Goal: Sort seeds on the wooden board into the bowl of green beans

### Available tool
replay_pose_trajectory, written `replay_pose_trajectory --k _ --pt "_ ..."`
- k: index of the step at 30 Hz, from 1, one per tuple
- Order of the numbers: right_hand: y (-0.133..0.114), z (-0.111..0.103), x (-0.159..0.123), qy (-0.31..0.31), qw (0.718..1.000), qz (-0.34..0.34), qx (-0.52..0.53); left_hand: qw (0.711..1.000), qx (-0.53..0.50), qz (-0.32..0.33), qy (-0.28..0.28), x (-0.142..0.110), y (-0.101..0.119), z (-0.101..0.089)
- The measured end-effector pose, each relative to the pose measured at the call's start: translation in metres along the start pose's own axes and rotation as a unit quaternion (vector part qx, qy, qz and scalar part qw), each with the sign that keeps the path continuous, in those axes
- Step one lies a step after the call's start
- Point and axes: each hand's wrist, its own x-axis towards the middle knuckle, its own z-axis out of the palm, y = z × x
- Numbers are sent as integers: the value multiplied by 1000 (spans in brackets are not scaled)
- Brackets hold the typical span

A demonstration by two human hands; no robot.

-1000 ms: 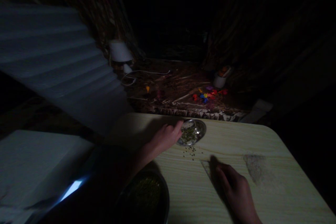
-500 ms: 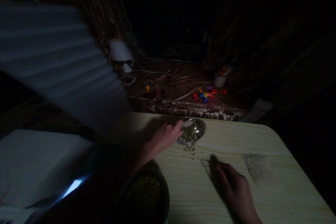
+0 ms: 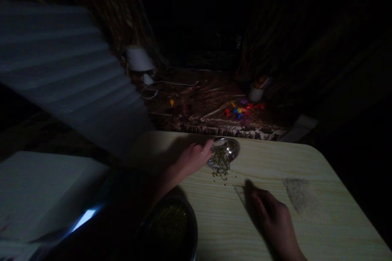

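Note:
My left hand (image 3: pixel 196 157) reaches across the table and grips the left rim of a shiny metal dish (image 3: pixel 233 149). Small chopped green pieces (image 3: pixel 221 161) lie in the dish and spill over its near edge onto the tabletop. Closer to me, my right hand (image 3: pixel 274 216) is closed around what looks like a knife (image 3: pixel 240 193). Only its pale, pointed blade tip shows, low over the wood, and the handle is hidden in the fist. Beneath my left forearm stands a dark pot (image 3: pixel 194 228) with more green bits inside.
The pale wooden table (image 3: pixel 330 195) bears a grey smudge at right. Beyond it, a patterned surface (image 3: pixel 196 102) carries a white lamp (image 3: pixel 139 59), a cable, colourful small toys (image 3: pixel 239 112) and a white cup (image 3: pixel 255 94). A pale ribbed panel (image 3: pixel 67 57) rises at left. The room is dim.
Almost nothing differs. Both hands stay in place, while the green pieces at the dish's near edge look slightly more spread out.

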Motion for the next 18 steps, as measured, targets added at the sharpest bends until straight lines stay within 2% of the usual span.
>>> replay_pose_trajectory --k 18 --pt "-3 -1 -2 -16 1000 19 6 1000 -1 22 9 -1 0 -2"
